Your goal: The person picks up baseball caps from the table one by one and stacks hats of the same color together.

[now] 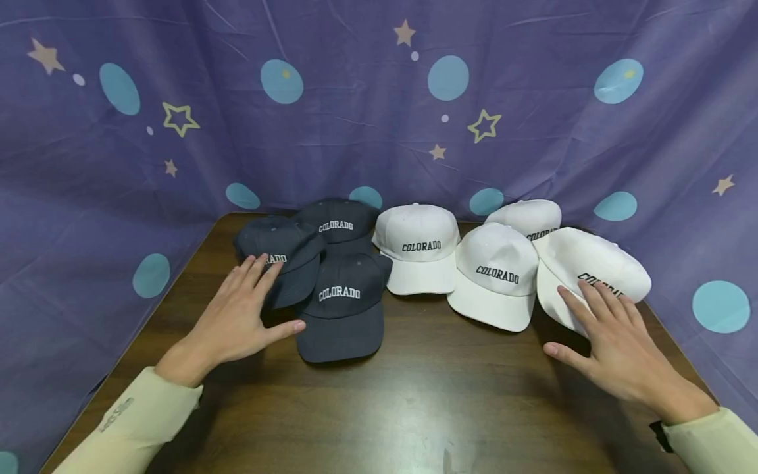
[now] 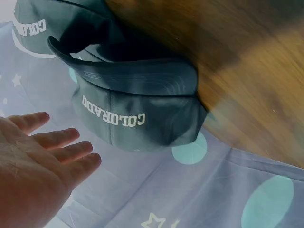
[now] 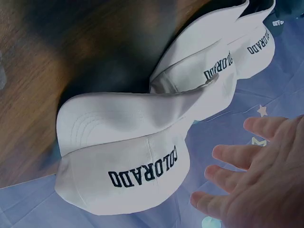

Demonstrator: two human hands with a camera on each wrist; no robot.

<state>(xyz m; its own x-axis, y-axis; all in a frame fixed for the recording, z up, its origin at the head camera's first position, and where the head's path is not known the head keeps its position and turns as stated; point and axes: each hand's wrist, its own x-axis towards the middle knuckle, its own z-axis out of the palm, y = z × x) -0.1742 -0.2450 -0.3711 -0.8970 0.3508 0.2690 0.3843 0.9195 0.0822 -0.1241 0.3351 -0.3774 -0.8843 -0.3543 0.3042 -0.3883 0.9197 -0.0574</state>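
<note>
Three dark navy baseball caps with white COLORADO lettering stand on the left of the table: a left one, a back one and a front one. My left hand, fingers spread, hovers before the left cap; a gap separates them in the left wrist view, where that cap shows whole. Several white COLORADO caps stand on the right, among them a rightmost one. Near it my right hand is held out, fingers extended, apart from the cap in the right wrist view. Both hands hold nothing.
Three more white caps, one near the middle, one further right and one partly hidden behind, overlap on the brown wooden table. A purple curtain with stars and blue spots hangs behind and beside the table.
</note>
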